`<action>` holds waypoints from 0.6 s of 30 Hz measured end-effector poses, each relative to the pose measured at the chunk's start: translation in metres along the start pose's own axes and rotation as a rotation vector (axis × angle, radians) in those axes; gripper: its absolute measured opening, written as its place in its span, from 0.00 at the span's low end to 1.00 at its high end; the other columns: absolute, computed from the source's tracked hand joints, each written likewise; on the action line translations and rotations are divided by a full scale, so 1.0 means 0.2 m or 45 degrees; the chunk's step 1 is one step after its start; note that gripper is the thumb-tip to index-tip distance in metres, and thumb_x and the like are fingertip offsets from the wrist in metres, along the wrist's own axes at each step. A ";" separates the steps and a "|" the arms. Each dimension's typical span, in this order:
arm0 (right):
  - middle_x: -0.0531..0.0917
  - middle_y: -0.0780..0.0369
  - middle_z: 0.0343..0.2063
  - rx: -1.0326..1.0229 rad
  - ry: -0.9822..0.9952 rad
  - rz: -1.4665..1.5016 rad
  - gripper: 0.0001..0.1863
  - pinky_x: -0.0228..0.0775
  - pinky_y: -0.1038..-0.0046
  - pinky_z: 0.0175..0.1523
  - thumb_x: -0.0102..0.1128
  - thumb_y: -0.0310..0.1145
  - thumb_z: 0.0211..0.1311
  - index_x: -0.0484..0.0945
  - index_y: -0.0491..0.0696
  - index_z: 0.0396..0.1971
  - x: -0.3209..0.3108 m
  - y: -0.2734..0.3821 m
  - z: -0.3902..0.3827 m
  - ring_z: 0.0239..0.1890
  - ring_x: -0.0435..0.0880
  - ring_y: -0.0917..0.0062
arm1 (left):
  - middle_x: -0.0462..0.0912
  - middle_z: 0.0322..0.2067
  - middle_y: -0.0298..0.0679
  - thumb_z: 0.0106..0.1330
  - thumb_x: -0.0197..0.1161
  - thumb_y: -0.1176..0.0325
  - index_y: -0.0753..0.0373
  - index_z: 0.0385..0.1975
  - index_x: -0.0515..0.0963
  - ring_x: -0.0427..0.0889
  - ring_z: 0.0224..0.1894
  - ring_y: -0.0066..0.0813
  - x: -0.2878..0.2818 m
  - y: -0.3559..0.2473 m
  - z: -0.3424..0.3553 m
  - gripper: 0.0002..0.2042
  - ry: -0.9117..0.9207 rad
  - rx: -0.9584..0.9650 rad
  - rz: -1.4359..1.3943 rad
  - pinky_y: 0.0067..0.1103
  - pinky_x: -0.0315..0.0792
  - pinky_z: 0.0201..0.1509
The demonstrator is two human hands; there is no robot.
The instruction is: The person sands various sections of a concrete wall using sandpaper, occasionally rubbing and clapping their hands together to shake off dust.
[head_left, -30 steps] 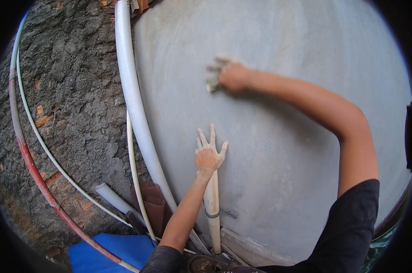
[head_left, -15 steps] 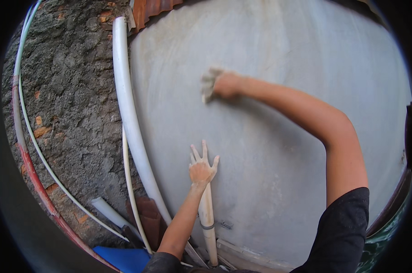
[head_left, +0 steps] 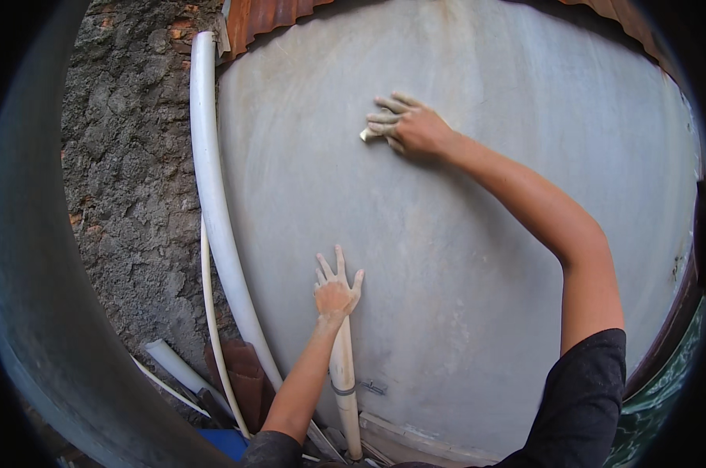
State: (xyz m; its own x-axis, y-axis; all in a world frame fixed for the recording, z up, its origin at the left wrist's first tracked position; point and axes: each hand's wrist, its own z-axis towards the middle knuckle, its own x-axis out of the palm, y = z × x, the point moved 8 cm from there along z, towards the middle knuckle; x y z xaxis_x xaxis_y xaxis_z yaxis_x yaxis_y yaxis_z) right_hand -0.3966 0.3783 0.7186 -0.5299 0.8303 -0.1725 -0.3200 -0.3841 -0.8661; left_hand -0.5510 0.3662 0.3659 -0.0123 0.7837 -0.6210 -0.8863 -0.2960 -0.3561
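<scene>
My right hand [head_left: 410, 127], its fingers coated in pale dust, presses a small whitish piece [head_left: 365, 135] against the smooth grey wall [head_left: 478, 203]. Only an edge of that piece shows past the fingers, so its kind cannot be made out. Lower and to the left, my left hand [head_left: 336, 292] lies on the wall with fingers spread and nothing in it. Just below its palm, the top of an upright cream pipe [head_left: 344, 359] is partly covered by the hand and wrist.
A thick white pipe [head_left: 219, 183] curves down the wall's left edge, beside a thinner cream pipe [head_left: 210, 304]. Rough mortared brickwork [head_left: 127, 156] stands farther left. Rusty corrugated sheet [head_left: 263, 19] edges the top. A metal latch [head_left: 374, 387] and a blue object [head_left: 227, 442] sit low down.
My right hand has moved up and to the right across the wall with the whitish piece. The left hand stays spread on the wall. The view has shifted, and a dark curved surface now covers the left side.
</scene>
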 end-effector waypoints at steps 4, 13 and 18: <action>0.89 0.63 0.49 1.163 -0.042 -0.325 0.18 0.53 0.57 0.77 0.52 0.43 0.70 0.85 0.66 0.54 -0.40 -0.83 -0.13 0.69 0.73 0.67 | 0.52 0.73 0.69 0.74 0.46 0.37 0.51 0.80 0.41 0.67 0.69 0.67 0.03 -0.07 0.01 0.42 0.015 0.025 0.008 0.46 0.69 0.66; 0.77 0.69 0.66 0.475 0.136 -0.188 0.22 0.45 0.56 0.81 0.49 0.40 0.72 0.79 0.68 0.62 -0.11 -0.40 0.12 0.75 0.64 0.66 | 0.49 0.74 0.69 0.73 0.43 0.33 0.50 0.81 0.40 0.64 0.70 0.69 0.01 0.00 0.01 0.43 0.042 -0.021 -0.011 0.48 0.69 0.66; 0.79 0.64 0.64 0.988 -0.487 -0.582 0.22 0.44 0.49 0.78 0.49 0.38 0.69 0.81 0.64 0.60 -0.52 -0.79 -0.09 0.74 0.66 0.61 | 0.48 0.74 0.69 0.73 0.41 0.32 0.50 0.81 0.39 0.62 0.71 0.70 0.05 -0.05 -0.01 0.43 0.120 0.007 -0.024 0.49 0.68 0.67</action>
State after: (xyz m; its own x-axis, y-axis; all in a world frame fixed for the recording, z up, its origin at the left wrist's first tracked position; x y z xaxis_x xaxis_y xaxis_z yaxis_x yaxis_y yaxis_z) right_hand -0.2769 0.3600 0.8653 -0.4013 0.8309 0.3855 -0.9132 -0.3304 -0.2384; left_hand -0.5416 0.3759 0.3627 0.0480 0.7340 -0.6774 -0.8884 -0.2786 -0.3648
